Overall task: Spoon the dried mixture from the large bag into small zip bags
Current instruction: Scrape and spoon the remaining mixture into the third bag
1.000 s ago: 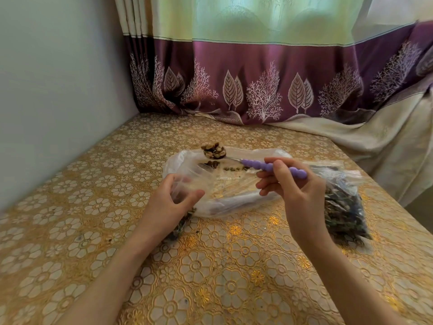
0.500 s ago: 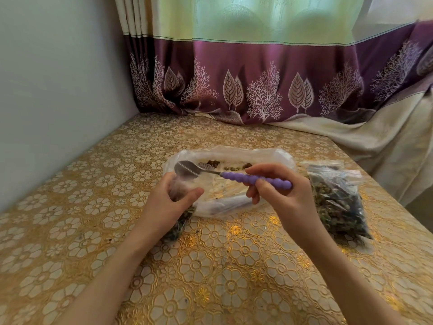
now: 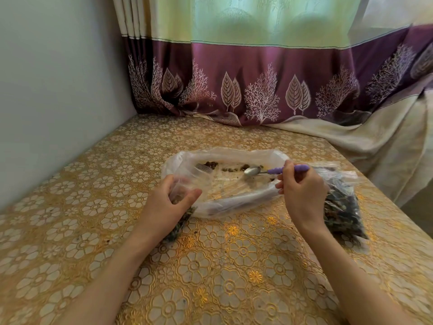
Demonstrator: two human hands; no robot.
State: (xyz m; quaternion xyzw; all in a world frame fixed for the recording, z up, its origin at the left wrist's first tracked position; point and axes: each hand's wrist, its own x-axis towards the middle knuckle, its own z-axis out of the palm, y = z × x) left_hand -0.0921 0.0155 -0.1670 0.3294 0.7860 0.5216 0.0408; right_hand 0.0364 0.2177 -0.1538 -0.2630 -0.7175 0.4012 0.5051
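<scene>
A: What are the hands doing?

B: The left hand (image 3: pixel 172 202) is curling its fingers and thumb round a small zip bag (image 3: pixel 180 191), gripping it near the mouth. The right hand (image 3: pixel 302 191) is pinching the purple handle of a spoon (image 3: pixel 276 170), with the fingers bent round it.

A: Where is the spoon pointing?

B: Its metal bowl is pointing left, sitting inside the open mouth of the large bag (image 3: pixel 225 184). The bowl is looking bare, as far as I can tell.

A: And the large bag itself?

B: It is lying on the table (image 3: pixel 210 266) between the two hands, clear plastic, with its mouth spread wide toward the curtain (image 3: pixel 257 85). A few scraps of dried mixture (image 3: pixel 210 164) are lying along its far inside edge.

A: Is the small zip bag holding anything?

B: Some brownish bits are showing through the plastic inside the left hand's grip, and dark dried material is trailing out beneath the hand onto the table. How full it is, I cannot tell.

A: Anything else nearby?

B: A filled bag (image 3: pixel 342 207) of dark dried mixture is lying on the table just beyond the right hand, partly hidden by it. The table is wearing a gold floral cloth, a plain wall (image 3: pixel 58 90) is standing at the left, and the purple leaf-patterned curtain is hanging behind.
</scene>
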